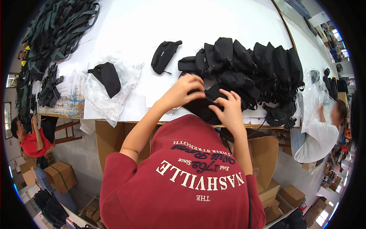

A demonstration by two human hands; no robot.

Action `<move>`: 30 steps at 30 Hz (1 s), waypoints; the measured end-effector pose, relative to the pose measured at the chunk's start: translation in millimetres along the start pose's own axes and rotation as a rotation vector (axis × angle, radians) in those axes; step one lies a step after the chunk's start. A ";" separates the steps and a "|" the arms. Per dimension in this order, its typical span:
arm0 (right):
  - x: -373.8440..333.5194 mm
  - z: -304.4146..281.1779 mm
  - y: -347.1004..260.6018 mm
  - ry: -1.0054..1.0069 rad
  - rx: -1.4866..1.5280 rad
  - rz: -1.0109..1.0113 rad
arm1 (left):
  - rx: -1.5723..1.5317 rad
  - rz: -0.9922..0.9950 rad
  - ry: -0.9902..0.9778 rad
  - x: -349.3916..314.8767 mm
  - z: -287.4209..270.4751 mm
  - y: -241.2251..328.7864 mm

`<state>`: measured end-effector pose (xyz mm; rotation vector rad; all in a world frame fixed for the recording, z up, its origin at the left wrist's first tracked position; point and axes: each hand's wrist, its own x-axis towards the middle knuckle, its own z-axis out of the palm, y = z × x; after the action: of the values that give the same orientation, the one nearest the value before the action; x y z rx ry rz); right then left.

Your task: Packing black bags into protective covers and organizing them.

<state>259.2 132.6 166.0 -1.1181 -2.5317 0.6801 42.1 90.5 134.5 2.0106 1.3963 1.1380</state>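
Observation:
A black fabric pouch (198, 110) lies at the table's near edge, against the front of my body. My left hand (187, 90) reaches over its upper left part, fingers bent down onto the cloth. At its right side is my right hand (231, 110), thumb and forefinger bent around the dark fabric, the other fingers lifted. My hands partly hide the pouch. Just beyond them, several matching black pouches (224, 53) are heaped in overlapping rows. One zipped pouch (164, 56) lies apart, left of the heap.
Farther left, a black pouch (108, 78) rests on crumpled clear plastic (126, 82). Dark straps (57, 30) pile up at the far left. At the right, a person in a white top (318, 141) handles clear plastic; another in red (36, 141) is at the left. Cardboard boxes (61, 177) stand below.

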 end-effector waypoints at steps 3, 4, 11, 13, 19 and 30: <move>-4.9 -10.2 20.6 0.126 -0.094 0.086 | -0.036 -0.306 0.245 -4.1 15.1 -22.2; -8.8 -13.1 29.1 0.170 -0.138 0.123 | -0.030 -0.466 0.233 -8.3 23.5 -31.9; -30.2 -31.8 53.5 0.178 -0.194 0.245 | 0.242 -0.131 -0.255 -40.7 101.9 -73.2; -34.4 -34.6 50.6 0.210 -0.178 0.289 | 0.385 -0.126 -0.130 -31.5 116.5 -89.3; -53.0 -34.1 56.2 0.318 -0.128 0.440 | 0.208 -0.304 -0.158 7.3 110.1 -109.9; -47.5 -22.9 62.4 0.242 0.023 0.422 | 0.558 -0.688 0.972 -90.4 -121.3 -166.2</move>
<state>338.8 140.5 149.0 -1.6393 -2.0992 0.6232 -163.0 61.8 47.1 0.9645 2.8353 1.5341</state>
